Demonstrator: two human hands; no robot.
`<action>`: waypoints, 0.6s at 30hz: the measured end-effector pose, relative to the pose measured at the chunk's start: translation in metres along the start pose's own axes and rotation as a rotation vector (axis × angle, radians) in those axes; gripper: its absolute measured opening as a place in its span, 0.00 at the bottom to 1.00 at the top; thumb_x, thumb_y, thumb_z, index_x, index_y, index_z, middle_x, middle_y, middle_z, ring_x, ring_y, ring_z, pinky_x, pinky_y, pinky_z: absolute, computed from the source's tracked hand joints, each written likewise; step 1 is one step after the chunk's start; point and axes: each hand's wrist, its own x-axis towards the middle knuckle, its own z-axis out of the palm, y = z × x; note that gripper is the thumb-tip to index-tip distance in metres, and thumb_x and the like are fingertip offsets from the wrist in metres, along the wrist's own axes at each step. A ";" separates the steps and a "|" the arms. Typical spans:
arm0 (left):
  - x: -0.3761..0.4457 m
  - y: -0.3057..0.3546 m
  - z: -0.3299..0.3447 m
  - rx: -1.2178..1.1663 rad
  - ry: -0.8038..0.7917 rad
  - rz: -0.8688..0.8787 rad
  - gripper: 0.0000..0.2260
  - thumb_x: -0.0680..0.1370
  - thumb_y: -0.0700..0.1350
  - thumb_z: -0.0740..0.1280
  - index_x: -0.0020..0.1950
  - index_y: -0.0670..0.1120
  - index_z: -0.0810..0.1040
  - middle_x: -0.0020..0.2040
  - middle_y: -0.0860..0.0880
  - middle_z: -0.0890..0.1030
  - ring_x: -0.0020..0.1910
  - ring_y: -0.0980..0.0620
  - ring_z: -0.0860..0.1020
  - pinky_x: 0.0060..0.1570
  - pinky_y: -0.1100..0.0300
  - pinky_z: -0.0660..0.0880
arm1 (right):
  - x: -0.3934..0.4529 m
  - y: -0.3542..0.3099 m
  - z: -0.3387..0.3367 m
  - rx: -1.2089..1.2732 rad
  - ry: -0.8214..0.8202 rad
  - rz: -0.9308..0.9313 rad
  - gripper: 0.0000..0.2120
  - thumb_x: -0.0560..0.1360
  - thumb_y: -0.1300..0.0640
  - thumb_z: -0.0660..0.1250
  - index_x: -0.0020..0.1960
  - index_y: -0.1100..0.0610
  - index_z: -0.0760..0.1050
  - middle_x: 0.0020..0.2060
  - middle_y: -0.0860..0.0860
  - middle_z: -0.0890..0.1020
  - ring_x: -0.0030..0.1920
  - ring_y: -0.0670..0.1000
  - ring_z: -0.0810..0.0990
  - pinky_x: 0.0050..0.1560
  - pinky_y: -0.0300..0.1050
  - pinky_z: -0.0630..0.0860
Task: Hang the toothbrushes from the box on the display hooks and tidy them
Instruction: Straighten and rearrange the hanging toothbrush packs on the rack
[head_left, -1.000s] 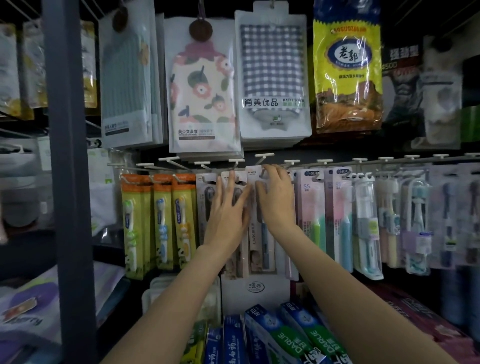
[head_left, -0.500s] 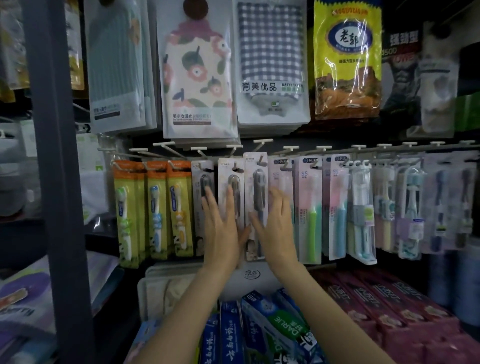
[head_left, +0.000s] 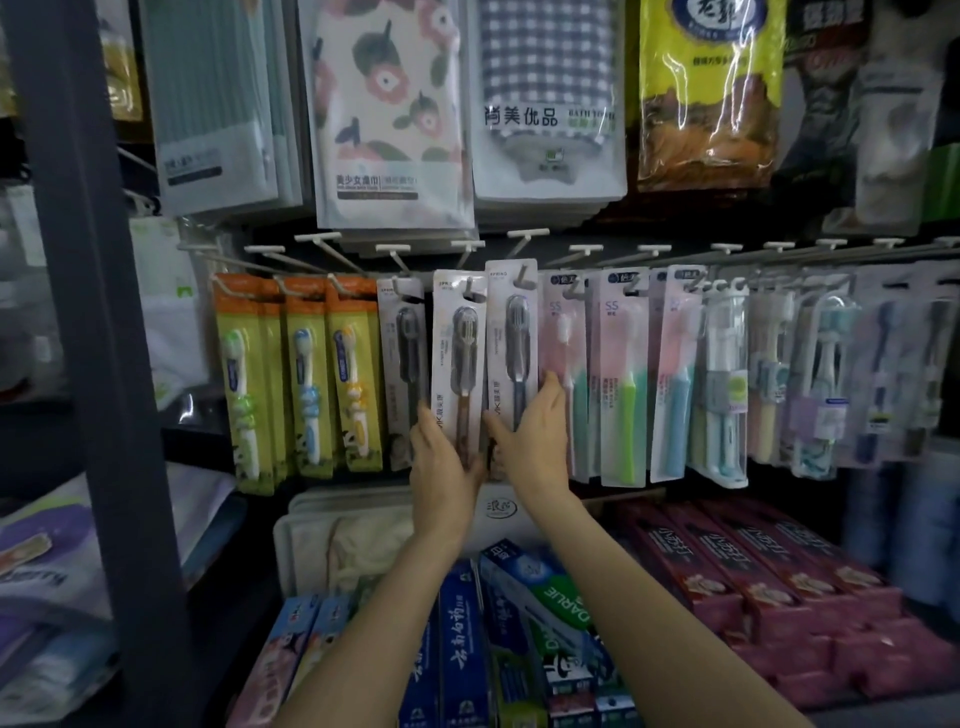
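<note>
Reaching up from the bottom of the view, two bare forearms crossed above the blue and green toothpaste cartons (head_left: 498, 639) and the red toothpaste boxes (head_left: 769, 566) that lay flat on the shelf below. Beyond them the left hand (head_left: 445, 467) was raised with fingers nearly straight, its fingertips lying against the lower end of a white blister card holding a brown-handled toothbrush (head_left: 459, 358). Just beside it, the right hand (head_left: 535, 436) was spread, thumb out to the left and fingers extended upward, pressed flat on the lower part of the neighbouring white card with a grey-handled toothbrush (head_left: 513, 343). Neither hand curled round anything; both were open against the cards. The two hands nearly touched at the gap between these cards.

Both cards hung upright from white wire display hooks (head_left: 527, 236), the grey-handled one sitting slightly higher. Left of them hung a darker grey toothbrush card (head_left: 402, 364), partly behind the left fingers, then three yellow and orange children's toothbrush packs (head_left: 306, 374). To the right hung pink cards with green and blue toothbrushes (head_left: 623, 374), just beside the right fingertips, and further clear-cased brushes (head_left: 719, 384). Farther up, bagged towels hung in a row: a flowered one (head_left: 389, 109) and a checked one (head_left: 545, 93).
</note>
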 end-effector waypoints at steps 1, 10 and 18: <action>0.002 -0.003 0.000 0.015 0.017 0.008 0.39 0.74 0.41 0.69 0.75 0.44 0.46 0.72 0.41 0.60 0.69 0.43 0.65 0.64 0.49 0.66 | 0.001 -0.001 0.002 -0.016 0.010 -0.001 0.40 0.75 0.55 0.67 0.75 0.65 0.44 0.72 0.59 0.57 0.72 0.55 0.58 0.69 0.40 0.57; 0.007 -0.019 -0.008 0.047 -0.012 0.055 0.35 0.74 0.42 0.68 0.74 0.43 0.50 0.70 0.41 0.66 0.65 0.44 0.69 0.59 0.47 0.72 | 0.010 -0.008 0.017 0.014 0.153 0.076 0.21 0.72 0.61 0.68 0.61 0.63 0.62 0.55 0.58 0.71 0.53 0.57 0.74 0.50 0.50 0.74; -0.004 -0.008 -0.003 -0.074 -0.065 0.023 0.37 0.74 0.44 0.69 0.75 0.45 0.49 0.70 0.43 0.66 0.66 0.45 0.69 0.60 0.48 0.72 | 0.005 -0.006 0.006 -0.014 0.155 0.012 0.20 0.72 0.58 0.70 0.58 0.63 0.64 0.55 0.57 0.71 0.52 0.54 0.74 0.46 0.38 0.68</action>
